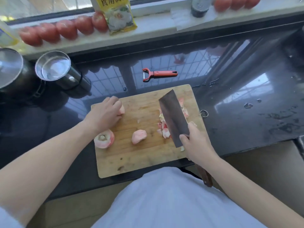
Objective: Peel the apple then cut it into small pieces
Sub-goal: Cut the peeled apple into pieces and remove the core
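Note:
A wooden cutting board (141,158) lies on the dark counter. My left hand (106,113) curls over a peeled apple piece (122,110) at the board's far left corner. A larger piece with the core showing (104,139) lies under my left wrist. A smaller peeled chunk (139,136) sits mid-board. My right hand (196,142) grips a cleaver (172,117) by its wooden handle, blade held flat above a heap of peels (163,129) on the board's right side.
An orange peeler (160,74) lies on the counter beyond the board. Two metal canisters (54,69) stand at the left. Tomatoes (65,29) and a yellow packet (117,15) line the window sill. Water spots mark the counter (263,112) at right.

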Available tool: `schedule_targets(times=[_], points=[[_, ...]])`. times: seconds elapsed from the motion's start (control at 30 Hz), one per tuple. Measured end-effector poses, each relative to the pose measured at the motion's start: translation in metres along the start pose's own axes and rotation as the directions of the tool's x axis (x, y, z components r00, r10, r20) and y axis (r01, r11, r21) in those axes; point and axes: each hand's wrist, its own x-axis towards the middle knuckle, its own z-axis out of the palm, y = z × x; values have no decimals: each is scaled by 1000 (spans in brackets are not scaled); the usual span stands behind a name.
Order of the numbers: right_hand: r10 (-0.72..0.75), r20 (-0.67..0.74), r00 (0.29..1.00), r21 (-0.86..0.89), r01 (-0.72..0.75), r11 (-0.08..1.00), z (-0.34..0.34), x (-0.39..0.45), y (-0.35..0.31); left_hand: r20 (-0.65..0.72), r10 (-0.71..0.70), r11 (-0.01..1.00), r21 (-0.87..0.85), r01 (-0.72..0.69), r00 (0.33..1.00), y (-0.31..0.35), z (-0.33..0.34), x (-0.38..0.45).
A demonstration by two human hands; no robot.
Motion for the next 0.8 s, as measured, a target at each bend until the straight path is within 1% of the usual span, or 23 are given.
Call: schedule_targets(times=[0.07, 0.1, 0.13, 0.17, 0.2, 0.23, 0.27, 0.3, 0.37, 0.4, 0.43, 0.47, 0.5, 0.53, 0.57, 0.6, 0.63, 0.67, 0.7, 0.73, 0.77, 0.8], points=[[-1, -20, 1000, -37, 0, 999, 3, -2, -7, 73, 10, 1000, -6, -9, 997, -6, -5, -11], [-1, -27, 1000, -65, 0, 998, 3, -3, -10, 91, 2, 1000, -17, -1, 996, -7, -9, -16], [-2, -32, 999, -93, -1, 996, 4, -4, -12, 75, -22, 999, -40, 26, 997, -5, -13, -22], [-3, -35, 999, -108, 0, 994, 4, -3, -14, 20, -73, 993, -91, 75, 997, -1, -17, -28], [-4, -35, 999, -112, 0, 994, 4, -3, -15, -49, -167, 973, -172, 157, 985, 9, -20, -35], [-6, -31, 999, -109, 2, 994, 5, -2, -15, -101, -268, 936, -263, 234, 958, 24, -22, -42], [-10, -28, 1000, -99, 7, 995, 5, 0, -14, -96, -320, 902, -336, 272, 943, 43, -22, -49], [-14, -25, 1000, -79, 12, 997, 5, 1, -13, -26, -302, 888, -371, 272, 953, 66, -20, -54], [-17, -11, 1000, -38, 17, 999, 4, 5, -9, 165, -150, 933, -303, 195, 975, 107, -4, -59], [-18, 0, 1000, -28, 18, 999, 4, 6, -8, 219, -97, 954, -258, 154, 971, 118, 6, -60], [-20, 11, 1000, -27, 20, 999, 4, 8, -7, 210, -77, 968, -219, 124, 975, 122, 16, -59], [-25, 22, 999, -34, 26, 999, 3, 9, -6, 165, -83, 971, -209, 117, 983, 122, 22, -56], [-31, 32, 999, -49, 32, 998, 2, 10, -4, 120, -119, 961, -234, 145, 986, 122, 25, -54], [-39, 38, 999, -63, 41, 997, 1, 11, -2, 102, -206, 918, -324, 228, 973, 122, 25, -52], [-48, 39, 998, -70, 50, 996, -1, 11, -1, 130, -349, 798, -477, 367, 928, 124, 21, -51], [-57, 37, 998, -68, 60, 996, -2, 12, 1, 246, -490, 561, -645, 518, 837, 128, 13, -51], [-65, 37, 997, -60, 67, 996, -2, 12, 3, 413, -538, 235, -764, 601, 735, 130, 7, -51], [-71, 40, 997, -51, 73, 996, -2, 12, 5, 585, -473, -118, -783, 611, 659, 131, 2, -50], [-74, 47, 996, -48, 77, 996, -2, 12, 5, 706, -323, -409, -705, 579, 631, 132, -1, -50], [-75, 52, 996, -46, 77, 996, -1, 11, 6, 749, -164, -604, -591, 535, 642, 132, -2, -54], [-77, 59, 995, -44, 80, 996, 0, 10, 6, 747, -63, -716, -496, 492, 662, 133, -1, -57], [-81, 64, 995, -39, 84, 996, 0, 9, 6, 739, -29, -761, -453, 465, 673, 135, 1, -60]])
